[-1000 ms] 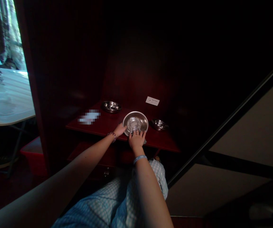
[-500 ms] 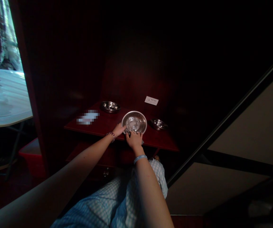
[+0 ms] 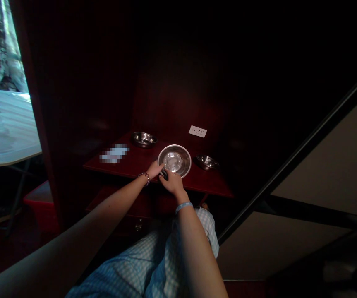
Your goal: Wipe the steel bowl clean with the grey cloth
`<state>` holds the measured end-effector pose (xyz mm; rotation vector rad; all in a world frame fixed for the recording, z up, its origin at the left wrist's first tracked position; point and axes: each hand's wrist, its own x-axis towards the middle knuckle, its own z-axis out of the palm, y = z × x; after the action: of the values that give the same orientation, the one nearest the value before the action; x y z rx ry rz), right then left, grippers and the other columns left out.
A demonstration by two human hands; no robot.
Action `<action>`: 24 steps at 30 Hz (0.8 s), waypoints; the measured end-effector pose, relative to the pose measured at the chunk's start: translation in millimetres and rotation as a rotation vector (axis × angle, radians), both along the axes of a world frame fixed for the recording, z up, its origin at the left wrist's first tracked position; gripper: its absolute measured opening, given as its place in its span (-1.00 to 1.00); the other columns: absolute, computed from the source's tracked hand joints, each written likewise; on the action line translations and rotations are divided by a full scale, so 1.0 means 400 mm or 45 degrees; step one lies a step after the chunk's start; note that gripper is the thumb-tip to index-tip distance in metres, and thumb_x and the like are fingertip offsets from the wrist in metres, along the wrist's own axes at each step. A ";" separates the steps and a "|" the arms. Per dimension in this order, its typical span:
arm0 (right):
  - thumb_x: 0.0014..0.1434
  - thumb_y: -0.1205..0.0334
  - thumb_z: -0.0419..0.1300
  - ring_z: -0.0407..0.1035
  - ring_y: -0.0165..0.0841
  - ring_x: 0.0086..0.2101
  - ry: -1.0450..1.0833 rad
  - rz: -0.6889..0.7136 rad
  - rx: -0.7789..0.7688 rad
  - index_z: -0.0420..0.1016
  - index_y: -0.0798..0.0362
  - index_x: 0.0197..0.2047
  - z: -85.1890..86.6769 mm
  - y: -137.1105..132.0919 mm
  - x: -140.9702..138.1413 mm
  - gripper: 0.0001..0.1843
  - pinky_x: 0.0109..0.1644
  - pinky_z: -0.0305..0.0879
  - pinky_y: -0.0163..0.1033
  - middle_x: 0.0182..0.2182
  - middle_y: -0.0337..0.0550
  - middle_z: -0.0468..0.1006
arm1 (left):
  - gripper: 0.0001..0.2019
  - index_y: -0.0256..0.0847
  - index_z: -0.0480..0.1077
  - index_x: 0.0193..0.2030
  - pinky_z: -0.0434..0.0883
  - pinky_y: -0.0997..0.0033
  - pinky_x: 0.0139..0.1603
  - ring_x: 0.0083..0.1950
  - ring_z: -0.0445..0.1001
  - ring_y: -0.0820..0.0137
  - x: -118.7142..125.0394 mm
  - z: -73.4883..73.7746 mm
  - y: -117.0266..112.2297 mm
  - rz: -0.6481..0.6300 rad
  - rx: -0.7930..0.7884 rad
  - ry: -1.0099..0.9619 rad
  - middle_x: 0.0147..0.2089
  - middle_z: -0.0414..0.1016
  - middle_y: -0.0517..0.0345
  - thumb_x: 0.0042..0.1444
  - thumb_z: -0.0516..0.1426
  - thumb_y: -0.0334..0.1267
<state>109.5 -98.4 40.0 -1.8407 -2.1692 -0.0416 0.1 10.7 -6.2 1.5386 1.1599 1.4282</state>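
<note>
A round steel bowl [image 3: 175, 159] stands tilted toward me on a dark red wooden shelf [image 3: 125, 163]. My left hand [image 3: 155, 169], with a bead bracelet at the wrist, grips the bowl's left rim. Against the bowl's near-left edge is my right hand [image 3: 172, 183], above a light blue wristband. Its fingers are curled over something small and dark that I cannot make out. My checked clothing shows below the arms.
Two smaller steel bowls sit on the shelf, one at the back left [image 3: 143, 139] and one to the right [image 3: 207, 162]. A white socket plate [image 3: 197, 131] is on the back wall. A white table [image 3: 7, 132] and a red box [image 3: 40, 200] stand at the left.
My right hand has drawn back from inside the bowl to its near-left edge and curled shut. The bowl's inside now shows in full. My left hand stays on the rim.
</note>
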 end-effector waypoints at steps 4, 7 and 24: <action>0.26 -0.03 0.05 0.30 -0.15 0.12 -0.032 0.009 -0.013 0.26 0.07 0.26 -0.004 -0.001 0.001 -0.42 0.21 0.08 -0.06 0.11 0.02 0.47 | -0.79 -0.33 0.48 -0.23 0.44 0.29 0.03 -0.10 0.55 0.25 0.001 0.000 -0.002 -0.009 -0.001 -0.015 -0.20 0.61 -0.01 -0.03 0.10 -0.44; 0.28 -0.01 0.02 0.26 -0.16 0.15 -0.061 -0.014 -0.005 0.26 0.03 0.26 -0.007 -0.003 -0.001 -0.45 0.27 -0.04 -0.01 0.13 -0.02 0.46 | -0.76 -0.33 0.47 -0.20 0.44 0.31 0.02 -0.10 0.55 0.27 0.000 0.002 -0.005 -0.015 -0.006 -0.026 -0.20 0.61 0.00 -0.03 0.08 -0.46; 0.32 0.09 -0.15 0.13 -0.04 0.21 -0.317 -0.397 0.147 0.48 0.23 0.09 -0.023 0.008 -0.010 -0.45 0.33 -0.62 0.09 0.14 0.16 0.43 | -0.74 -0.34 0.47 -0.16 0.44 0.30 0.04 -0.08 0.55 0.24 0.000 0.011 -0.017 -0.082 0.044 0.064 -0.15 0.61 -0.03 0.01 0.05 -0.47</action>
<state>105.6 -95.3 30.8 -2.1835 -1.9561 -0.4749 0.1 3.8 -1.7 1.6302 1.1102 1.3807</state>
